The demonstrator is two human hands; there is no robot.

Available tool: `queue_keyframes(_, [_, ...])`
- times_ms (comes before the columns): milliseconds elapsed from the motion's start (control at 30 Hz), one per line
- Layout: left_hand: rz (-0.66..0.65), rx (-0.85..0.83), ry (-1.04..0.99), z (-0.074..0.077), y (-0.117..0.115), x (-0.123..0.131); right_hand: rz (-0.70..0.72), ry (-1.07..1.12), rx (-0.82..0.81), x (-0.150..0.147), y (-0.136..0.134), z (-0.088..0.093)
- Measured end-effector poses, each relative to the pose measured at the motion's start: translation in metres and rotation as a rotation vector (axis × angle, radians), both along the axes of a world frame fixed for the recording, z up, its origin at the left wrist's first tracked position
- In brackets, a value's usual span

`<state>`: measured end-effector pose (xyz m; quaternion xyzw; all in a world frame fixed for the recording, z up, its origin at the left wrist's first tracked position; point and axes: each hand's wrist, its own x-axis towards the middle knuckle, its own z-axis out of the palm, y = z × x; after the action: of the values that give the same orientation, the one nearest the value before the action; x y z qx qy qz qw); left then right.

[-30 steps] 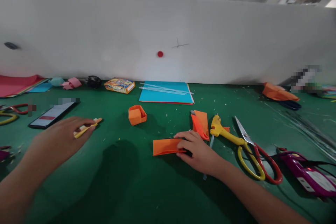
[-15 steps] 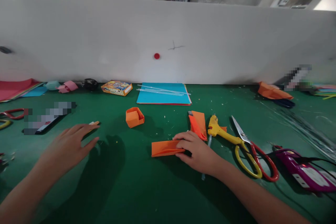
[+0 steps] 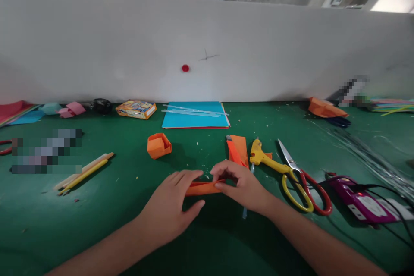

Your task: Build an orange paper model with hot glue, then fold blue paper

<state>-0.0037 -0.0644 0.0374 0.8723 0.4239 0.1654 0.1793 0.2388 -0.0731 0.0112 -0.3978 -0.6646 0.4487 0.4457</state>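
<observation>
A folded orange paper strip (image 3: 204, 188) lies level over the green table, its long edge parted slightly at the top. My right hand (image 3: 241, 185) pinches its right end between thumb and fingers. Around the left end is my left hand (image 3: 171, 202), thumb and fingers apart; whether it touches the paper I cannot tell. Beyond my hands sits a small orange folded paper box (image 3: 159, 145). Behind my right hand lie a flat orange paper piece (image 3: 239, 143) and an orange-handled cutter (image 3: 236, 153), partly covered by my fingers.
To the right are a yellow glue gun (image 3: 267, 157), large scissors (image 3: 307, 187) and a purple power strip (image 3: 362, 200) with black cables. Pencils (image 3: 86, 173) lie left. Blue paper sheets (image 3: 194, 116) and a small yellow box (image 3: 136, 109) rest by the white partition (image 3: 129, 47).
My left hand has moved right from beside the pencils to the left end of the orange strip. The strip is now tilted up on edge, still in my right hand. The view shifted slightly.
</observation>
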Motion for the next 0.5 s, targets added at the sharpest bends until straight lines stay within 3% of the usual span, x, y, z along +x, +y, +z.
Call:
queue_keyframes(133, [0.01, -0.221, 0.058, 0.0, 0.01, 0.015, -0.012, -0.022, 0.033, -0.001, -0.001, 0.007])
queue_keyframes(233, [0.03, -0.33, -0.044, -0.001, 0.019, 0.011, -0.023, -0.017, 0.017, -0.001, -0.001, 0.007])
queue_keyframes(333, [0.053, -0.451, -0.189, -0.004, 0.025, 0.003, -0.035, 0.01, -0.055, -0.002, 0.0, 0.005])
queue_keyframes(500, [0.089, -0.511, -0.329, -0.01, 0.03, -0.003, -0.003, 0.017, -0.267, -0.001, 0.004, 0.0])
